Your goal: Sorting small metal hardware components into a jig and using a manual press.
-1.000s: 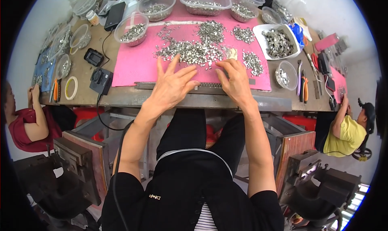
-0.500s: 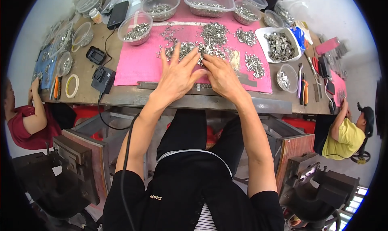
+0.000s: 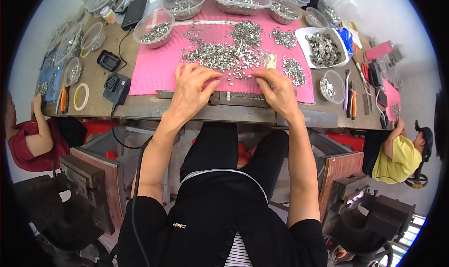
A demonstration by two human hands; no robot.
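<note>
The band of small metal clips (image 3: 222, 57) lay at twelve o'clock, running three-to-nine, just beyond the left hand (image 3: 192, 87) and right hand (image 3: 279, 90), which rested apart with fingers curled, gripping nothing discernible.

- The left hand (image 3: 191, 87) and right hand (image 3: 279, 90) are bare: no gloves, rings or watch show on the fingers (image 3: 206, 78) or at the wrists.
- Both forearms are uncovered, back from the fingers up to short black sleeves (image 3: 145, 211) above the elbows.
- The top is black, with a small pale mark on the chest and a black-and-white striped patch at its lower middle.
- Black trousers (image 3: 220, 150) cover the legs, and a thin pale line curves across the lap.
</note>
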